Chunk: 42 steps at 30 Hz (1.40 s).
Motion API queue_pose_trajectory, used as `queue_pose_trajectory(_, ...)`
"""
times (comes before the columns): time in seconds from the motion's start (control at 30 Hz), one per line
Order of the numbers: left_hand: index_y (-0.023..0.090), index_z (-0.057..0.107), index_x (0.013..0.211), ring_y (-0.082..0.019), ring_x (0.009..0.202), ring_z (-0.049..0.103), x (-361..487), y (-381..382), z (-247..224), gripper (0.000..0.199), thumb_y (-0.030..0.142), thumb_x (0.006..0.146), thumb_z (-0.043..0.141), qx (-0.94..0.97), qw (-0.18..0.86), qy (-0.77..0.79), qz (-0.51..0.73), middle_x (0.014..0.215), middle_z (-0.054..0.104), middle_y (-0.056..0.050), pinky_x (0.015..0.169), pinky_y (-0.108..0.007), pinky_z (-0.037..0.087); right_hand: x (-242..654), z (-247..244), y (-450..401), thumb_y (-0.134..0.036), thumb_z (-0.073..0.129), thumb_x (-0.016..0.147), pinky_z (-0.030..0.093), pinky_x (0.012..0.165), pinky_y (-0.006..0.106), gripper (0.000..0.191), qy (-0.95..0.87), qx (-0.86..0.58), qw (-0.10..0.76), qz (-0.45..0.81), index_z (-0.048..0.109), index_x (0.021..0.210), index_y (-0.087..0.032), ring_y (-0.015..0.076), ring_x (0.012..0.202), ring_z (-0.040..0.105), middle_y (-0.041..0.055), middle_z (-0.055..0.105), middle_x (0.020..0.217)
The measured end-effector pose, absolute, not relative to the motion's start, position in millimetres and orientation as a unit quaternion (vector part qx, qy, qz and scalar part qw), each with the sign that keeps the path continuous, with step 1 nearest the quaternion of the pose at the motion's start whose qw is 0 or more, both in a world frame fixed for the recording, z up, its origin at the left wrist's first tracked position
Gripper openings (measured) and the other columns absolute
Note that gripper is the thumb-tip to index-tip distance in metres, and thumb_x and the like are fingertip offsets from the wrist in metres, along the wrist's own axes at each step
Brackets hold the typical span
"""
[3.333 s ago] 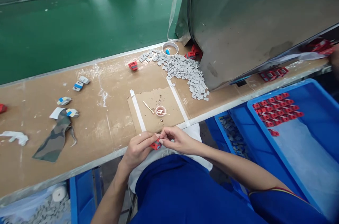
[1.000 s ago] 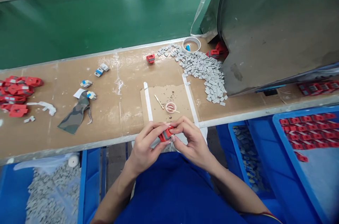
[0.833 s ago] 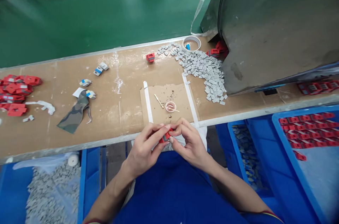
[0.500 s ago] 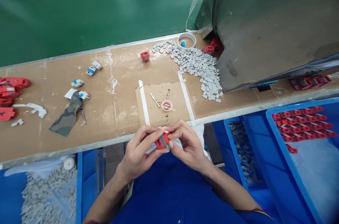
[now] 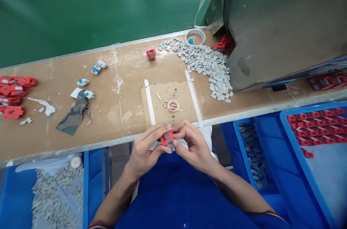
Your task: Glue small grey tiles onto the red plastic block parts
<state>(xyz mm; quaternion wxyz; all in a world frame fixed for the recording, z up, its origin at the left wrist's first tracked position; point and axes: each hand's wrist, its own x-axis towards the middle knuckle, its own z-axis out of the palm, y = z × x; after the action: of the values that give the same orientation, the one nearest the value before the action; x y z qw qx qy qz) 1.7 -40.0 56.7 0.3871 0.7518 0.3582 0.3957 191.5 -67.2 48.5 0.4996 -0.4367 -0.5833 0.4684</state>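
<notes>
Between my two hands, just over the bench's front edge, is a small red and grey plastic toy part (image 5: 167, 138). My left hand (image 5: 146, 146) pinches it from the left, thumb below and fingers above. From the other side my right hand (image 5: 191, 144) grips it with thumb and fingertips, which hide part of it. Beyond the hands lies a cardboard sheet (image 5: 184, 91) edged with white tape. On it stand a small cup (image 5: 173, 106) with a thin stick across it and, to its left, a white stick (image 5: 161, 100).
Grey pieces (image 5: 208, 63) spread below a tape roll (image 5: 195, 37). Red parts (image 5: 15, 93) and a camouflage cloth (image 5: 73, 113) lie at left. A blue bin (image 5: 85, 185) of grey pieces stands lower left; a blue tray (image 5: 295, 171) of red parts is at right. A large panel (image 5: 284, 30) overhangs the bench.
The toy part has been turned a little, so that more of a red face with an opening shows. Both hands still hold it. The whole view has shifted slightly.
</notes>
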Motion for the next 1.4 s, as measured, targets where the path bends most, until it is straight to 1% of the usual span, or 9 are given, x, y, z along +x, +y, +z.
queue_pose_trajectory(0.27, 0.020, 0.068, 0.133, -0.023, 0.115, 0.075, -9.0, -44.8, 62.2, 0.041, 0.038, 0.096, 0.070, 0.764, 0.356, 0.366, 0.394, 0.124, 0.076, -0.014, 0.101, -0.032, 0.061, 182.4, 48.7, -64.6, -0.015, 0.066, 0.094, 0.055, 0.077, 0.031, 0.010, -0.587, -0.413, 0.508, 0.476, 0.061, 0.088, -0.022, 0.0171, 0.090, 0.065, 0.0042, 0.060, 0.094)
queue_pose_trajectory(0.4, 0.021, 0.067, 0.136, -0.025, 0.114, 0.075, -17.7, -46.3, 65.6, 0.044, 0.034, 0.095, 0.072, 0.776, 0.348, 0.353, 0.390, 0.125, 0.076, -0.014, 0.099, -0.033, 0.063, 178.3, 47.9, -64.1, -0.015, 0.067, 0.093, 0.057, 0.080, 0.032, 0.012, -0.603, -0.392, 0.519, 0.462, 0.058, 0.087, -0.022, 0.0171, 0.090, 0.066, 0.0027, 0.057, 0.093)
queue_pose_trajectory(0.5, 0.021, 0.065, 0.139, -0.025, 0.114, 0.075, -23.7, -47.3, 66.9, 0.045, 0.032, 0.096, 0.071, 0.785, 0.353, 0.329, 0.389, 0.126, 0.076, -0.014, 0.097, -0.034, 0.064, 175.2, 47.0, -66.8, -0.015, 0.066, 0.093, 0.060, 0.082, 0.035, 0.010, -0.623, -0.378, 0.531, 0.433, 0.059, 0.092, -0.023, 0.0182, 0.093, 0.067, 0.0027, 0.056, 0.093)
queue_pose_trajectory(0.63, 0.023, 0.066, 0.139, -0.024, 0.112, 0.076, -27.4, -49.9, 70.3, 0.048, 0.036, 0.094, 0.073, 0.792, 0.349, 0.317, 0.388, 0.128, 0.075, -0.014, 0.095, -0.034, 0.064, 169.8, 46.1, -74.9, -0.015, 0.066, 0.093, 0.061, 0.079, 0.036, 0.012, -0.635, -0.365, 0.560, 0.388, 0.061, 0.100, -0.024, 0.0213, 0.095, 0.069, 0.0075, 0.063, 0.102)
queue_pose_trajectory(0.8, 0.023, 0.064, 0.141, -0.025, 0.112, 0.076, -23.7, -52.5, 73.6, 0.054, 0.045, 0.092, 0.073, 0.777, 0.350, 0.325, 0.410, 0.125, 0.077, -0.014, 0.094, -0.035, 0.065, 164.4, 47.2, -83.0, -0.013, 0.066, 0.094, 0.061, 0.087, 0.039, 0.015, -0.616, -0.376, 0.591, 0.360, 0.066, 0.105, -0.024, 0.0230, 0.102, 0.069, 0.0093, 0.065, 0.107)
queue_pose_trajectory(0.9, 0.023, 0.066, 0.139, -0.024, 0.114, 0.075, -19.5, -56.7, 73.3, 0.048, 0.043, 0.095, 0.070, 0.769, 0.356, 0.331, 0.416, 0.126, 0.076, -0.014, 0.096, -0.035, 0.063, 164.2, 47.9, -86.4, -0.013, 0.065, 0.094, 0.061, 0.087, 0.040, 0.016, -0.614, -0.380, 0.585, 0.369, 0.065, 0.106, -0.024, 0.0233, 0.104, 0.067, 0.0095, 0.063, 0.108)
queue_pose_trajectory(1.07, 0.021, 0.068, 0.134, -0.022, 0.115, 0.074, -14.3, -69.8, 72.0, 0.039, 0.036, 0.097, 0.070, 0.754, 0.360, 0.345, 0.427, 0.125, 0.076, -0.013, 0.100, -0.033, 0.061, 164.6, 45.7, -93.2, -0.016, 0.064, 0.095, 0.060, 0.078, 0.040, 0.009, -0.612, -0.386, 0.579, 0.375, 0.062, 0.099, -0.024, 0.0229, 0.094, 0.065, 0.0082, 0.060, 0.102)
queue_pose_trajectory(1.23, 0.021, 0.069, 0.131, -0.023, 0.112, 0.075, -17.4, -81.5, 72.5, 0.036, 0.034, 0.097, 0.070, 0.758, 0.346, 0.354, 0.426, 0.122, 0.077, -0.013, 0.096, -0.033, 0.063, 159.2, 40.9, -100.1, -0.018, 0.063, 0.096, 0.059, 0.074, 0.038, 0.007, -0.608, -0.381, 0.571, 0.399, 0.059, 0.093, -0.023, 0.0217, 0.091, 0.064, 0.0072, 0.059, 0.097)
queue_pose_trajectory(1.4, 0.021, 0.069, 0.133, -0.023, 0.110, 0.075, -22.9, -93.5, 74.3, 0.037, 0.032, 0.098, 0.070, 0.767, 0.318, 0.363, 0.422, 0.123, 0.076, -0.013, 0.092, -0.034, 0.065, 154.1, 39.7, -107.3, -0.015, 0.064, 0.094, 0.060, 0.075, 0.038, 0.010, -0.607, -0.352, 0.588, 0.402, 0.059, 0.095, -0.023, 0.0217, 0.092, 0.065, 0.0071, 0.059, 0.098)
